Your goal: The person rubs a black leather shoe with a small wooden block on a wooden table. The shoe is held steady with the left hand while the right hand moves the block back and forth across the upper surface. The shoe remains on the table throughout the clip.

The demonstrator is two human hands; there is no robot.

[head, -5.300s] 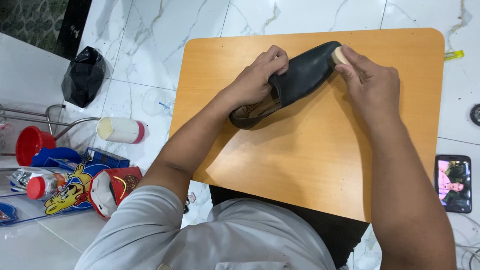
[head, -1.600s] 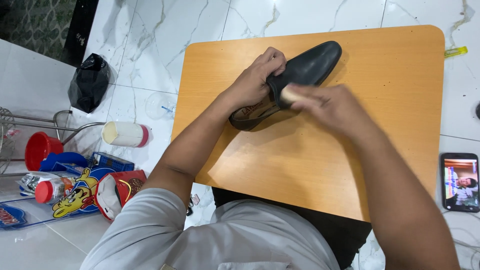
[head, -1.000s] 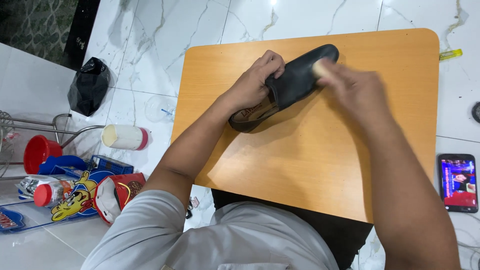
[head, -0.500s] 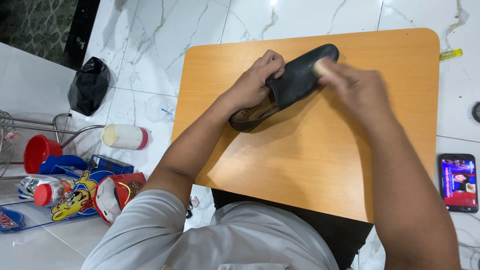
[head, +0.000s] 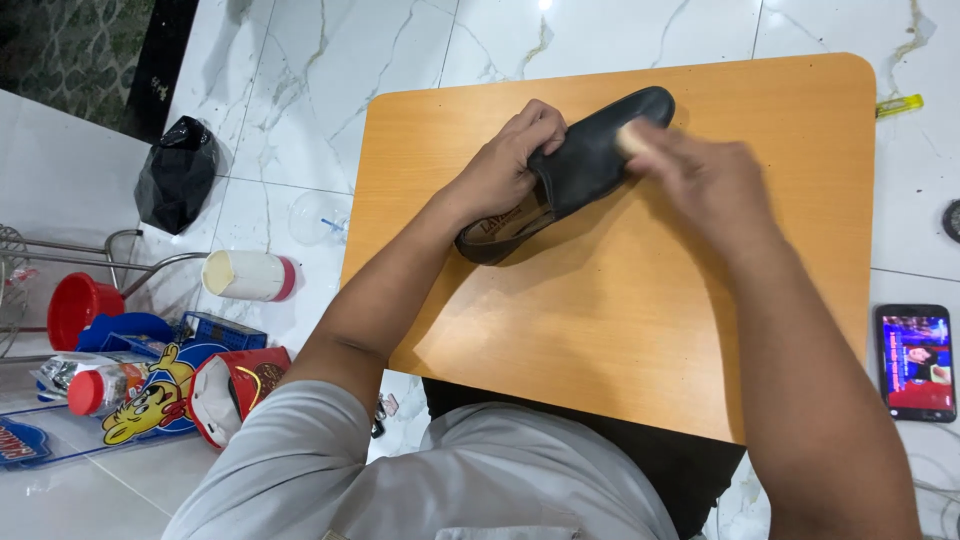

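While rubbing the black shoe (head: 585,160) near the top middle, best to press softly and go slowly. Left hand (head: 505,165) wrapped round the shoe's opening; blurry right hand (head: 700,180) pinching a small pale pad (head: 630,137). Orange table (head: 620,330) on white marble floor (head: 300,60), phone (head: 915,362) lower right.

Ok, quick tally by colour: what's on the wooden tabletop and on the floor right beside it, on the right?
Black: 2, the black leather shoe held by the left hand, and the black smartphone on the floor
Pale: 1, the small beige pad in the right hand
Yellow: 1, the small yellow lighter-like object on the floor
Total: 4
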